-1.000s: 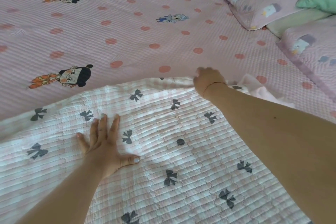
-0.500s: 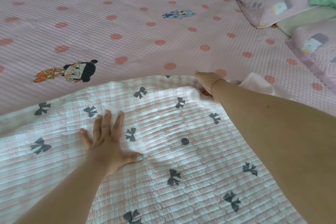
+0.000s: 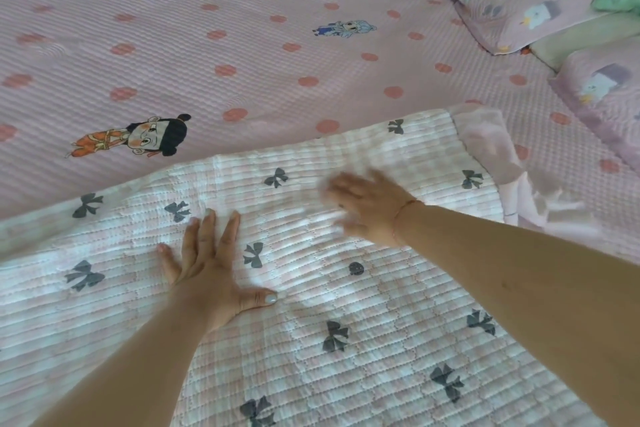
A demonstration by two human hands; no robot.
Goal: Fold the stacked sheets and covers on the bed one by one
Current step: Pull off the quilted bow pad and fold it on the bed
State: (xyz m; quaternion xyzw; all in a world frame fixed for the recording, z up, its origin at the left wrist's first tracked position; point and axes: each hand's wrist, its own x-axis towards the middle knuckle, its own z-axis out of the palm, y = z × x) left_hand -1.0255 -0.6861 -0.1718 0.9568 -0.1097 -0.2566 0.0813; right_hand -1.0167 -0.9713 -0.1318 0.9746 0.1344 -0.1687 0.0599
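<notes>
Head view looks down on the bed (image 3: 242, 55), spread with a pink dotted sheet printed with cartoon figures. Over its near half lies the quilted cover (image 3: 346, 340), pale pink-and-white check with dark bows, ribbed with stitching; its far edge runs slantwise across the bed, and at the right a second pink layer (image 3: 485, 142) sticks out from under its corner. Pillows (image 3: 512, 0) sit at the far right.

Both hands lie on the cover, neither pinching any cloth. Left hand (image 3: 211, 270) is pressed flat, fingers straight and slightly spread, thumb out to the side. Right hand (image 3: 367, 208) is blurred, fingers extended over the cloth near the far edge; it looks like a smoothing stroke, though whether it presses I cannot tell.

Judging from this, the risk is in the layers: a hard sweep could drag the top layer askew over the one beneath, so the edges no longer match and the fold comes out crooked. The quilting looks thick, so a trapped ridge may stay as a bulge.
</notes>
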